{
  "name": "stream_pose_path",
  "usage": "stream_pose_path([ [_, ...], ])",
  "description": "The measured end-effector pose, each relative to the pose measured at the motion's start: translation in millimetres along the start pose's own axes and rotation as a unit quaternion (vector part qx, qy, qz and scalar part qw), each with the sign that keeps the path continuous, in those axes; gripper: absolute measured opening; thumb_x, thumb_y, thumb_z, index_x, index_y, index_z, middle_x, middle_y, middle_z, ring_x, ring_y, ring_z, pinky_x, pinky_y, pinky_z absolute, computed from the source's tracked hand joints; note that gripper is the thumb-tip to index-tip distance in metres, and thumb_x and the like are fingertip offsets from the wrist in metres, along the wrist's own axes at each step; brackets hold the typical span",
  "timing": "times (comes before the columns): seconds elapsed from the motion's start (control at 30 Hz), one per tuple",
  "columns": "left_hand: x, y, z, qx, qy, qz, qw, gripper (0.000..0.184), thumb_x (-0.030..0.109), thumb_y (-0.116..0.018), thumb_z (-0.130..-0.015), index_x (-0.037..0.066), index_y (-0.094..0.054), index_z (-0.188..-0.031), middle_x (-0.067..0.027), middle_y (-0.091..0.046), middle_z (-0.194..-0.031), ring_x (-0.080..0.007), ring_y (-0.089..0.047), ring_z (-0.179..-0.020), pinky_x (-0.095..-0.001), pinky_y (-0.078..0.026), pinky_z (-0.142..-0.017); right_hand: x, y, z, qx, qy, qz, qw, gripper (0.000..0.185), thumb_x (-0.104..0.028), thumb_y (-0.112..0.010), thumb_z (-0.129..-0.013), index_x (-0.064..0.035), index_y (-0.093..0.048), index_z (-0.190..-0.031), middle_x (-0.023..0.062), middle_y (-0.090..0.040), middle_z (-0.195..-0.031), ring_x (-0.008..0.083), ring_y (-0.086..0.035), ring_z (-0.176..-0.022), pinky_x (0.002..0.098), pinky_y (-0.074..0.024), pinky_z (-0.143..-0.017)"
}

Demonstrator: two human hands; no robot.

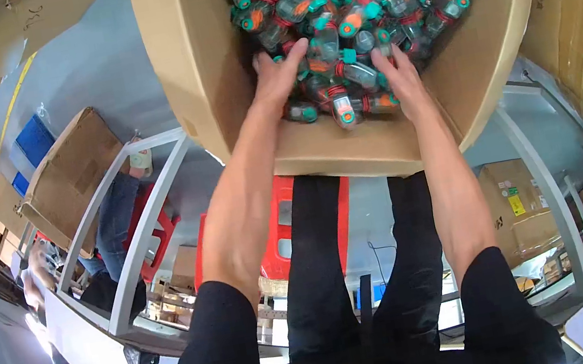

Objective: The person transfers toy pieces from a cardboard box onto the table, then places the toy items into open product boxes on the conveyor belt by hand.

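A large open cardboard box (pixel 349 155) holds a heap of small clear plastic bottles (pixel 344 106) with teal and orange caps and red bands. Both of my arms reach down into it. My left hand (pixel 279 79) is at the left side of the heap, its thumb and fingers apart, touching or just over the bottles. On the right of the heap, my right hand (pixel 403 80) has its fingers spread among the bottles, some fingertips partly hidden. Neither hand clearly grips a bottle.
Grey metal frames stand at left (pixel 147 223) and right (pixel 543 192). A red plastic stool (pixel 283 242) is below the box. Other cartons (pixel 76 177) lie around, one at right (pixel 519 212). Another person's jeans-clad leg (pixel 116 213) shows at left.
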State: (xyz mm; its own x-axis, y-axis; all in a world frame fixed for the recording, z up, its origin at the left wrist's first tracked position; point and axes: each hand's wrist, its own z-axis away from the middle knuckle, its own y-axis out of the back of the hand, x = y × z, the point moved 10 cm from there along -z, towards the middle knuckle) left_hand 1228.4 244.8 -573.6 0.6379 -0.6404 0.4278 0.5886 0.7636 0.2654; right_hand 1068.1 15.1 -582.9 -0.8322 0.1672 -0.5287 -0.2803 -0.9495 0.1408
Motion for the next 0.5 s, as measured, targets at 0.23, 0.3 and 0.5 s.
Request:
stream_pose_path([
  [0.23, 10.5, -46.8, 51.2, 0.176, -0.014, 0.032, 0.984, 0.112, 0.056, -0.080, -0.079, -0.011, -0.026, -0.152, -0.0308, -0.020, -0.160, -0.0399, -0.024, -0.150, -0.0453, -0.025, -0.122, -44.3, -12.3, 9.4, -0.018, 0.000, -0.153, 0.988, 0.085, -0.059, -0.065, -0.092, -0.0069, -0.040, -0.155, 0.0163, -0.043, -0.154, 0.0268, -0.040, -0.141, 0.0390, -0.0294, -0.117],
  [0.3, 7.2, -46.6, 63.1, 0.193, -0.005, 0.017, 0.981, 0.110, 0.055, -0.080, -0.080, -0.010, -0.027, -0.152, -0.0308, -0.022, -0.160, -0.0399, -0.026, -0.149, -0.0456, -0.026, -0.121, -42.0, -14.5, 13.9, -0.014, -0.013, -0.176, 0.984, 0.084, -0.058, -0.066, -0.093, -0.0067, -0.041, -0.154, 0.0154, -0.044, -0.154, 0.0262, -0.040, -0.141, 0.0386, -0.0294, -0.117],
  [0.5, 7.0, -44.0, 54.8, -0.010, 0.023, 0.151, 0.988, 0.098, 0.050, -0.076, -0.086, -0.001, -0.030, -0.156, -0.0228, -0.035, -0.156, -0.0334, -0.036, -0.143, -0.0452, -0.034, -0.115, -68.5, -16.8, 7.4, -0.068, 0.043, -0.106, 0.991, 0.076, -0.056, -0.068, -0.092, -0.0064, -0.051, -0.148, 0.0137, -0.055, -0.144, 0.0228, -0.047, -0.136, 0.0369, -0.0337, -0.114],
])
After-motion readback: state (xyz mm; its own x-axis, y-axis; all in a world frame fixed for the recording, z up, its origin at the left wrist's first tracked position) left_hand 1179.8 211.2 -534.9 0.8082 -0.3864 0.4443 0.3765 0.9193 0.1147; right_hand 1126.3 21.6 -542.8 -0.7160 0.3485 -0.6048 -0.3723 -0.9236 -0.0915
